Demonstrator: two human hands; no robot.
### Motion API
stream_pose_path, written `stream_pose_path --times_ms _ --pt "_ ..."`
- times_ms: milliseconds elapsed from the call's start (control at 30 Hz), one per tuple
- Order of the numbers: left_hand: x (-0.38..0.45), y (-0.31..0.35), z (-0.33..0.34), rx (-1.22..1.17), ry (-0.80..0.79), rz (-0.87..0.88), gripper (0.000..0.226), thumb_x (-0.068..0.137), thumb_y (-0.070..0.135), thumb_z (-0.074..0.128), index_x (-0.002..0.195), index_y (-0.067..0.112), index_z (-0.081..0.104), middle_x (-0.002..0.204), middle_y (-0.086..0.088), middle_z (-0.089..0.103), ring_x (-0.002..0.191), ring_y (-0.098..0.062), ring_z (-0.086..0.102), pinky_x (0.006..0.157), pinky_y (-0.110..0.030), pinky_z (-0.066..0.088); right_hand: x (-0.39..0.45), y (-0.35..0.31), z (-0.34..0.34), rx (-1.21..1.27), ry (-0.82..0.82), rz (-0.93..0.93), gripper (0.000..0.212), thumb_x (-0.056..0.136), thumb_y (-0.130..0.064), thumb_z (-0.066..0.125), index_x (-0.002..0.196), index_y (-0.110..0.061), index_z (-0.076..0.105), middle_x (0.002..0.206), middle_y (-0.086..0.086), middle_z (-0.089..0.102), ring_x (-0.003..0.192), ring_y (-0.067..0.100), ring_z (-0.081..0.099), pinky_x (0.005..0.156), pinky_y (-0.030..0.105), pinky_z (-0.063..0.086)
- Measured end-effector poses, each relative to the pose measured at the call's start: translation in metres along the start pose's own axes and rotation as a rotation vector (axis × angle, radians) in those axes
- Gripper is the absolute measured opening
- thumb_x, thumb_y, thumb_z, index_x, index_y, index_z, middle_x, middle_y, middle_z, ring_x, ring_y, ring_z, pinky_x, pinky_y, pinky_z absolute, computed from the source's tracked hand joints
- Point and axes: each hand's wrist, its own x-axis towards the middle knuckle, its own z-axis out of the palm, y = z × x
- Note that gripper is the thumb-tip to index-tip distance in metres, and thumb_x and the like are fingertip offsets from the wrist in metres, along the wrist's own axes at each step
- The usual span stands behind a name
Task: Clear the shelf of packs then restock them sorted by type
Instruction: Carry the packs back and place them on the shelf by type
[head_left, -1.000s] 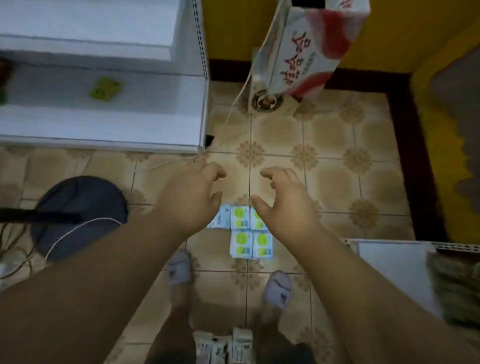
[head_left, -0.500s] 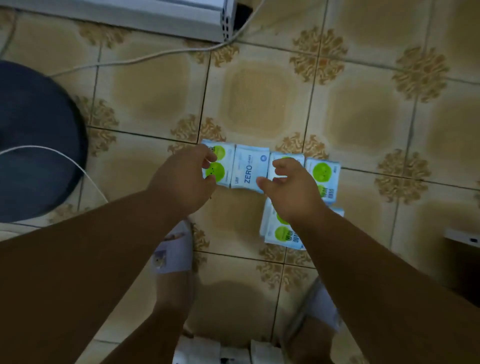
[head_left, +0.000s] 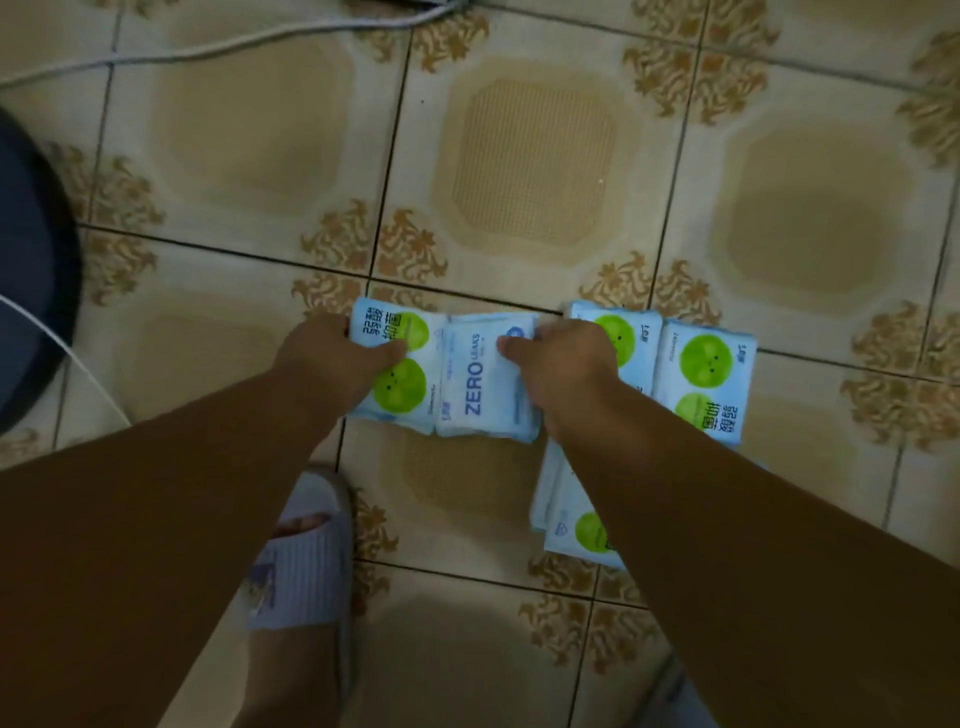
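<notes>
On the tiled floor (head_left: 519, 156), the left hand (head_left: 332, 358) pinches a green-dot pack (head_left: 410, 338) beside the ZERO pack (head_left: 478, 384), which the right hand (head_left: 566, 364) grips; likely gathering for restocking, lifting both next.

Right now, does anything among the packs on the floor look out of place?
Yes: one ZERO pack sits alone in a row of green-circle packs, between the left hand and right hand; types are mixed.
</notes>
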Motion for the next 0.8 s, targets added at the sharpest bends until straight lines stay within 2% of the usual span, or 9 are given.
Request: stream_pose_path --times_ms 67,133,200,267,367,467,533,700,800 --pt "-0.024 0.011 -0.017 -0.136 -0.008 -0.034 0.015 0.082 0.032 0.078 0.084 0.021 0.068 0.098 -0.01 0.071 0.084 -0.027 0.068 0.081 -0.04 0.057 -0.026 -0.011 -0.022 0.242 -0.021 0.009 0.025 0.083 -0.014 0.077 0.067 -0.009 0.058 0.073 0.011 0.062 0.076 0.03 0.066 0.07 0.038 0.057" --pt "-0.064 0.032 -0.034 -0.301 -0.036 -0.064 0.011 0.084 0.023 0.076 0.081 0.024 0.066 0.095 -0.007 0.071 0.074 -0.02 0.068 0.066 -0.031 0.056 -0.071 -0.028 -0.055 0.353 0.002 -0.023 0.025 0.085 -0.009 0.074 0.072 -0.014 0.053 0.068 0.003 0.053 0.062 0.019 0.054 0.055 0.021 0.043" --pt "-0.115 0.067 -0.053 -0.458 -0.082 -0.054 0.012 0.086 0.015 0.072 0.087 0.025 0.066 0.092 -0.001 0.071 0.068 -0.014 0.069 0.057 -0.025 0.054 -0.126 -0.055 -0.103 0.434 0.026 -0.053 0.025 0.088 -0.009 0.071 0.076 -0.021 0.053 0.069 -0.006 0.055 0.056 0.006 0.05 0.053 0.016 0.041" --pt "-0.178 0.116 -0.079 -0.551 -0.125 -0.028 0.013 0.088 0.016 0.071 0.095 0.026 0.066 0.095 0.002 0.071 0.078 -0.015 0.069 0.065 -0.028 0.053 -0.185 -0.09 -0.17 0.527 0.014 -0.076 0.025 0.091 -0.007 0.066 0.076 -0.022 0.053 0.07 -0.01 0.061 0.064 0.006 0.055 0.066 0.027 0.044" --pt "-0.277 0.197 -0.124 -0.668 -0.159 0.037 0.018 0.089 0.017 0.069 0.105 0.024 0.065 0.101 0.001 0.072 0.088 -0.019 0.067 0.075 -0.033 0.051 -0.275 -0.143 -0.276 0.6 0.026 -0.146 0.028 0.094 -0.003 0.058 0.075 -0.022 0.049 0.068 -0.011 0.057 0.077 0.015 0.051 0.076 0.037 0.038" --pt "-0.385 0.286 -0.17 -0.786 -0.249 0.107 0.022 0.092 0.015 0.064 0.113 0.019 0.063 0.105 -0.004 0.073 0.089 -0.021 0.07 0.065 -0.03 0.057 -0.368 -0.208 -0.377 0.643 0.039 -0.234 0.024 0.098 -0.005 0.052 0.08 -0.021 0.048 0.075 -0.013 0.064 0.082 0.014 0.058 0.09 0.051 0.049" --pt "-0.454 0.338 -0.196 -0.821 -0.273 0.164 0.018 0.093 0.017 0.064 0.111 0.018 0.064 0.105 -0.005 0.073 0.084 -0.019 0.072 0.058 -0.028 0.057 -0.431 -0.246 -0.433 0.677 0.041 -0.306 0.021 0.1 -0.005 0.048 0.085 -0.019 0.048 0.086 -0.008 0.066 0.087 0.015 0.061 0.098 0.057 0.046" --pt "-0.585 0.428 -0.249 -0.95 -0.244 0.337 0.011 0.093 0.018 0.064 0.104 0.016 0.062 0.093 -0.003 0.075 0.079 -0.02 0.073 0.059 -0.033 0.059 -0.562 -0.308 -0.541 0.835 0.054 -0.533 0.02 0.099 0.001 0.044 0.093 -0.017 0.05 0.111 0.008 0.062 0.103 0.025 0.06 0.096 0.064 0.046" --pt "-0.633 0.458 -0.265 -1.03 -0.357 0.354 0.019 0.092 0.02 0.066 0.111 0.017 0.064 0.095 -0.005 0.076 0.081 -0.021 0.073 0.066 -0.038 0.059 -0.62 -0.323 -0.576 0.959 0.012 -0.692 0.019 0.096 0.005 0.042 0.093 -0.013 0.047 0.111 0.014 0.061 0.103 0.032 0.063 0.091 0.068 0.047"
